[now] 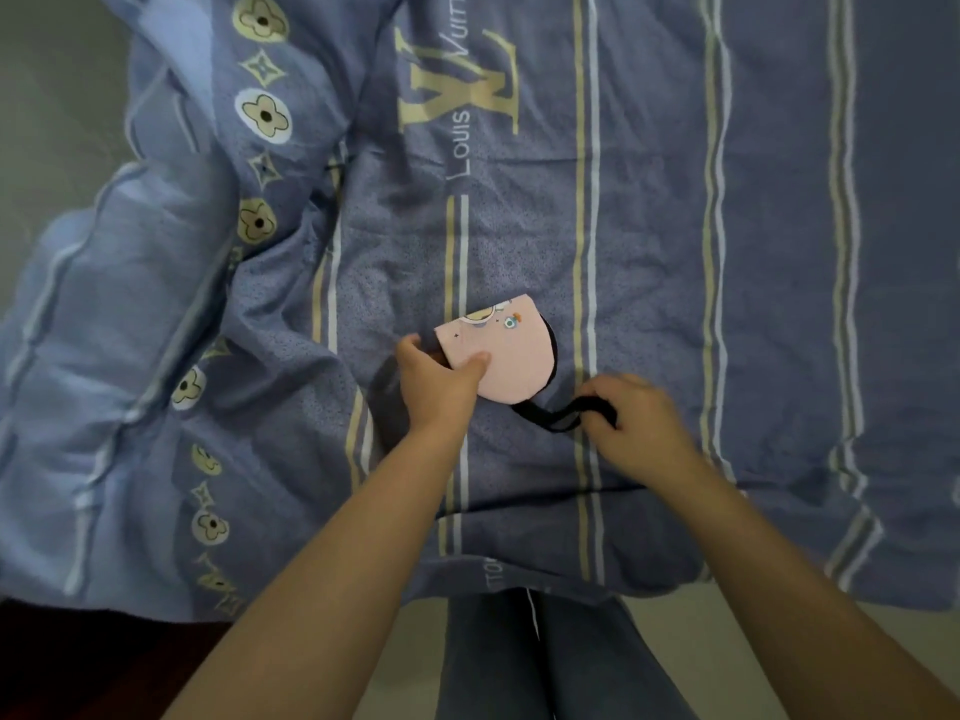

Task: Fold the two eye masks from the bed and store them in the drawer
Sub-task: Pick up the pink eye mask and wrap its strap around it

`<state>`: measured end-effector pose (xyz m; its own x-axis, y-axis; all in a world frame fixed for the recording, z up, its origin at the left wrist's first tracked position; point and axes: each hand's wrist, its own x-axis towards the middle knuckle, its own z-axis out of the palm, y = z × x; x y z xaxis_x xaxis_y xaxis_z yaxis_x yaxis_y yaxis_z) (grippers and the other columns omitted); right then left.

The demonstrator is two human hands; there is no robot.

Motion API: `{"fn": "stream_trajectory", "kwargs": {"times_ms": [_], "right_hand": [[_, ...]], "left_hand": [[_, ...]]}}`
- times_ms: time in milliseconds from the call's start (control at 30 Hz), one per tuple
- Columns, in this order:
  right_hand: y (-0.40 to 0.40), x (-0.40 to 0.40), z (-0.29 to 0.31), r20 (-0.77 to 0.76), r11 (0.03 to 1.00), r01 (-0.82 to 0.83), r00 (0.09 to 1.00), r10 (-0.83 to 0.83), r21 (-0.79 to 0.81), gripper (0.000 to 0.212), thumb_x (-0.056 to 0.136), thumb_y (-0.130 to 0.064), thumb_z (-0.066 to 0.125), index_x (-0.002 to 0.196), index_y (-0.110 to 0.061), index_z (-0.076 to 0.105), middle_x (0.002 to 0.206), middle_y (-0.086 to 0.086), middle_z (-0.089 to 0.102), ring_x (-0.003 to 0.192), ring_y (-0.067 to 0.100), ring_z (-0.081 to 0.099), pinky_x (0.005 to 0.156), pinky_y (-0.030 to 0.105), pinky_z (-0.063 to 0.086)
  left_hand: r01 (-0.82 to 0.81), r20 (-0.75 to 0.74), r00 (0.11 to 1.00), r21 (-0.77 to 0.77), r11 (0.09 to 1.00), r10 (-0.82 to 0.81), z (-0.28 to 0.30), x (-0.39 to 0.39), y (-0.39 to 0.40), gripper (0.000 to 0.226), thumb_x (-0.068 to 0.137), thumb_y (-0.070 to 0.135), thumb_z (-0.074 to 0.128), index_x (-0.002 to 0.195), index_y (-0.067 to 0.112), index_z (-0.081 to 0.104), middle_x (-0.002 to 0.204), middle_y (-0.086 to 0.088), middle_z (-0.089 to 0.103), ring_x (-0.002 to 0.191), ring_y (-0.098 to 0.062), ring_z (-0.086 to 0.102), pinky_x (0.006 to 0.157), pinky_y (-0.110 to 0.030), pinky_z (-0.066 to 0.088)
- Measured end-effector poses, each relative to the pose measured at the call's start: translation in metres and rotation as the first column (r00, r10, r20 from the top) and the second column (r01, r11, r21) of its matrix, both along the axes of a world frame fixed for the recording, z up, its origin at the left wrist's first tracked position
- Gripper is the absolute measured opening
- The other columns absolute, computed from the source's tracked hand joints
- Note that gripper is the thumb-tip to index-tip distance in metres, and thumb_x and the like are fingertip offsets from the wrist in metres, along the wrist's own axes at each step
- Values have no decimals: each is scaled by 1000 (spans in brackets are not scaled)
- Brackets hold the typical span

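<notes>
A blue patterned bedsheet with cream and white stripes point(649, 226) covers the bed, rumpled toward nine o'clock. Near the middle lies a pink fabric eye mask with small cartoon prints point(501, 350), apparently folded in half. The left hand point(436, 379) clamps its edge at eight o'clock, thumb on top. The right hand point(636, 418), at four o'clock of the mask, is closed on the mask's black elastic strap point(566, 413), though blur hides the fingertips. A second mask and the drawer are not in view. Risk, as I judge it: tugging the strap could spring the fold open, or a loose strap could trail and snag during storing.
</notes>
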<state>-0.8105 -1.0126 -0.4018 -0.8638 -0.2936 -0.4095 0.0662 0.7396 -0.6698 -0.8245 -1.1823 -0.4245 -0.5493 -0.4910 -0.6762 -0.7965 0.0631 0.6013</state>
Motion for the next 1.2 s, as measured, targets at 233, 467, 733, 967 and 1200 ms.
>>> {"fn": "stream_trajectory", "kwargs": {"times_ms": [233, 467, 733, 967, 1200], "right_hand": [[25, 1, 24, 485, 813, 481, 825, -292, -329, 29, 78, 19, 43, 73, 3, 67, 49, -10, 69, 59, 0, 62, 66, 14, 48], [10, -38, 157, 413, 443, 322, 902, 123, -836, 20, 61, -7, 56, 61, -18, 73, 64, -6, 74, 75, 8, 66, 82, 18, 50], [-26, -119, 299, -83, 790, 260, 928, -364, -555, 45, 86, 3, 33, 126, -13, 44, 103, 29, 56, 70, 18, 58, 62, 32, 47], [-20, -109, 363, 195, 654, -578, 658, 727, -488, 30, 85, -9, 47, 98, -29, 66, 114, 6, 69, 36, 0, 50, 42, 12, 40], [-22, -133, 416, 84, -28, 81, 991, -109, -996, 43, 90, -1, 32, 105, -31, 59, 86, -14, 75, 28, 1, 35, 38, 12, 29]], "left_hand": [[-111, -63, 991, 103, 988, 118, 19, -2, 10, 33, 80, 4, 65, 111, -2, 52, 107, -13, 61, 95, -23, 57, 82, -31, 46], [-94, -434, 899, -71, 993, 54, 142, -51, -12, 26, 95, 13, 41, 121, 7, 42, 100, -5, 57, 75, -15, 65, 50, -20, 56], [-165, -746, 666, -146, 975, 1, 306, -83, -21, 31, 92, 12, 49, 120, -2, 46, 93, -10, 63, 67, -4, 64, 56, -18, 50], [-155, -836, 521, -291, 944, -172, 388, -97, -34, 24, 89, 11, 55, 108, -4, 58, 102, -20, 66, 95, -33, 61, 72, -23, 45], [-29, -883, 458, -133, 991, -105, 406, -91, -16, 21, 90, 5, 52, 109, -3, 56, 71, 2, 61, 38, 5, 57, 40, -7, 48]]}}
